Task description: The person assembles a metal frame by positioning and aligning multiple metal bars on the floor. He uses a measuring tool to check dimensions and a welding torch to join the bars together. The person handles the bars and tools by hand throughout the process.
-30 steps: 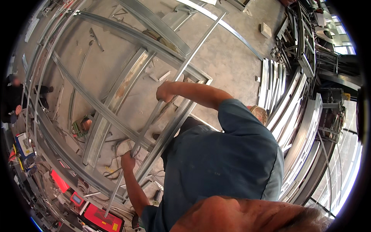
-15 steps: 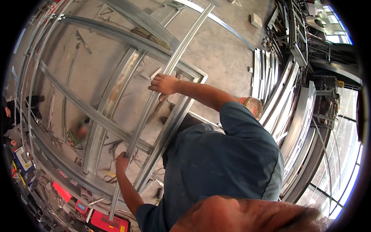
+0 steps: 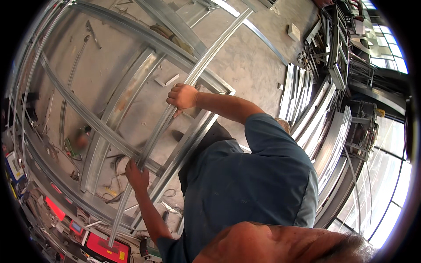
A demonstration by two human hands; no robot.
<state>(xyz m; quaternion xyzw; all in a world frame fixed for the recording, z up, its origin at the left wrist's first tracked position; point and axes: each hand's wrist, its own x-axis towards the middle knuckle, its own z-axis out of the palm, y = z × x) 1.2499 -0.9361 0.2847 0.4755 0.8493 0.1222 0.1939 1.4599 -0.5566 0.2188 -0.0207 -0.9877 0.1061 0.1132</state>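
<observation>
A long, narrow galvanized steel channel (image 3: 217, 39) runs slantwise across a larger steel frame (image 3: 131, 28). Around its middle, my right hand (image 3: 183, 96) is closed, knuckles up, with the fingers curled over the edge. Lower down, my left hand (image 3: 137, 176) grips the same channel beside the point where it crosses a steel crossbar (image 3: 98, 126). Part of the left fingers is hidden against the metal. The channel's lower end reaches over a red box-shaped machine (image 3: 107, 249). The frame's near rail (image 3: 182, 163) passes between the channel and my body.
A wider, stained steel member (image 3: 127, 98) lies inside the frame. Loose offcuts (image 3: 166, 79) and cables are on the concrete floor. Stacked metal profiles (image 3: 296, 90) fill the right side. A bucket (image 3: 283, 125) stands partly behind my right arm. A green tool (image 3: 72, 147) sits at left.
My left hand has slid up along the channel, closer to the crossbar. My right hand keeps its hold. The whole view has shifted slightly.
</observation>
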